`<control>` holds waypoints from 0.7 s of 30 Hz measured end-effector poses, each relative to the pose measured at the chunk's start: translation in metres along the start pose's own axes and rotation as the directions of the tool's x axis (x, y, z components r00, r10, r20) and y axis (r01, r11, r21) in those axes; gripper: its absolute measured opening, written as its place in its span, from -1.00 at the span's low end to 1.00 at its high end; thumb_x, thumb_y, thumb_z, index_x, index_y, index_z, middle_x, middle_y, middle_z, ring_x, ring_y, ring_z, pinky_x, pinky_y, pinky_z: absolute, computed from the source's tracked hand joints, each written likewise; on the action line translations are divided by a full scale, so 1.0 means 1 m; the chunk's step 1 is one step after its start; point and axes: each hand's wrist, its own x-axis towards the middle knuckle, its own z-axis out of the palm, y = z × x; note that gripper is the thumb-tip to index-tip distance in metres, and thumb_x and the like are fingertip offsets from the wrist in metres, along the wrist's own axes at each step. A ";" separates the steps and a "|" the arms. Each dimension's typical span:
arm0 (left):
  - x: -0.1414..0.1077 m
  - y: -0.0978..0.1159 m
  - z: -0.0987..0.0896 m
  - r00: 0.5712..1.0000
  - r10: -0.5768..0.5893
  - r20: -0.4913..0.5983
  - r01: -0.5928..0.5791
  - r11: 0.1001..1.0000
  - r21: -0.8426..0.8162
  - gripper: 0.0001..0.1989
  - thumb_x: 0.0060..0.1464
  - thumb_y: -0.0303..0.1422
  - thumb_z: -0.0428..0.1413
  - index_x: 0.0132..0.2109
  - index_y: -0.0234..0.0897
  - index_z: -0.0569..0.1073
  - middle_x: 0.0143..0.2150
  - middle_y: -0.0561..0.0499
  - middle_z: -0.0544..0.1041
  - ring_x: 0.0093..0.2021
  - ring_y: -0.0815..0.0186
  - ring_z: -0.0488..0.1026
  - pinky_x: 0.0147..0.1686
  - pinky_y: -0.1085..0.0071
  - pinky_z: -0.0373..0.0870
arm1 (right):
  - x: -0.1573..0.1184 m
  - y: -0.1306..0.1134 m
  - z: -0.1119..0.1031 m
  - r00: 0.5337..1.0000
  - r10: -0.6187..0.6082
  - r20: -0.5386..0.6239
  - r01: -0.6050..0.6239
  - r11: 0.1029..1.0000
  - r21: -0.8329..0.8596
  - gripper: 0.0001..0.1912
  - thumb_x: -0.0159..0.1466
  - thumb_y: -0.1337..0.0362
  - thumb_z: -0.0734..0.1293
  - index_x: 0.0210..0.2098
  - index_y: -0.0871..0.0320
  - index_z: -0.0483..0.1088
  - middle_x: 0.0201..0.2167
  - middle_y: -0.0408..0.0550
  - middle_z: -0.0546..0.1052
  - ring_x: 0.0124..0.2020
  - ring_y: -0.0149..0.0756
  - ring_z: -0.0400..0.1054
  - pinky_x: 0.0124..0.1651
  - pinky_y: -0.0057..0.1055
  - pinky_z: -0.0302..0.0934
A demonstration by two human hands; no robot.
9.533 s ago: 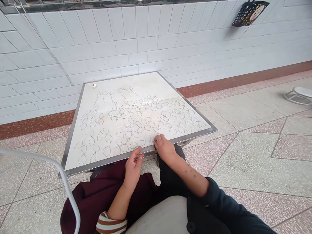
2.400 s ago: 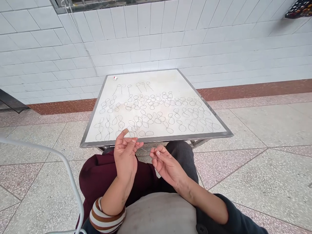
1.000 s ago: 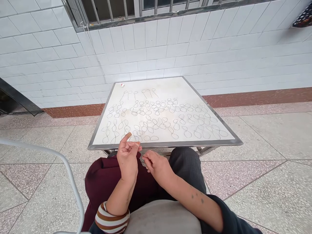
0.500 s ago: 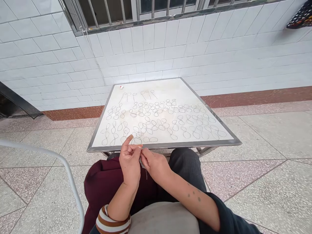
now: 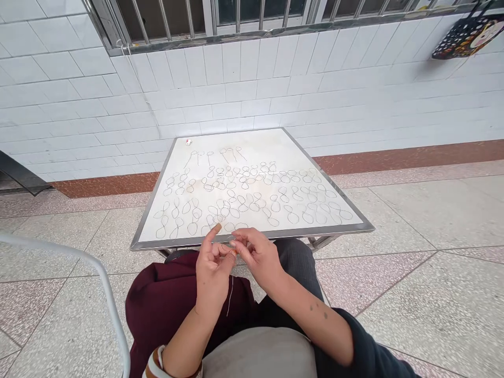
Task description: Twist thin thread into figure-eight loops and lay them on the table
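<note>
- So, the table is backed up by a white tiled wall, with window bars above it and a patterned bag hanging up to its right.
- Loads of thin twisted loops are laid out on the table, plus a tiny red-and-white thing near its far left corner.
- A pale curved tube sits off the table's near left side. Dark red cloth and a dark trouser knee are just in front of the near edge.
- The grey rim runs round the tabletop, and the nearest loops come pretty close to its near side. Speckled floor stretches off to the table's right.
- Left hand: at the table's near edge, thumb and finger pinching a thin strand that dangles down; one tan-tipped finger pokes up.
- Right hand: right beside it, fingers curled near the strand's top, honestly can't tell if they're gripping.
</note>
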 end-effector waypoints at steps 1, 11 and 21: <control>-0.002 0.000 0.000 1.000 -0.001 0.012 0.001 1.000 0.005 -0.40 0.05 -0.38 0.22 0.23 -0.17 0.28 -0.47 0.15 0.41 -0.44 0.41 0.34 -0.29 0.45 0.38 | 0.001 -0.002 -0.002 1.000 -0.017 -0.003 0.017 1.000 -0.019 -0.88 0.35 0.23 0.26 -0.17 0.02 0.44 -0.32 -0.08 0.51 -0.32 -0.29 0.38 -0.28 -0.36 0.27; -0.010 0.007 0.008 0.997 -0.030 0.067 0.027 0.999 0.036 -0.44 0.07 -0.38 0.18 0.22 -0.18 0.30 -0.43 0.11 0.41 -0.41 0.36 0.41 -0.32 0.39 0.47 | -0.005 -0.003 -0.010 0.988 0.145 0.060 -0.152 0.975 0.163 -0.72 0.39 0.18 0.18 -0.04 -0.06 0.49 -0.36 -0.10 0.45 -0.48 -0.37 0.30 -0.42 -0.38 0.23; -0.010 0.002 0.006 0.998 -0.040 0.057 0.041 0.999 -0.023 -0.41 0.04 -0.36 0.22 0.22 -0.16 0.30 -0.42 0.11 0.39 -0.40 0.37 0.38 -0.36 0.41 0.47 | -0.005 -0.002 -0.020 0.993 -0.005 0.116 0.009 0.999 -0.037 -0.68 0.39 0.28 0.13 0.00 -0.05 0.45 -0.40 -0.10 0.41 -0.34 -0.30 0.33 -0.31 -0.37 0.24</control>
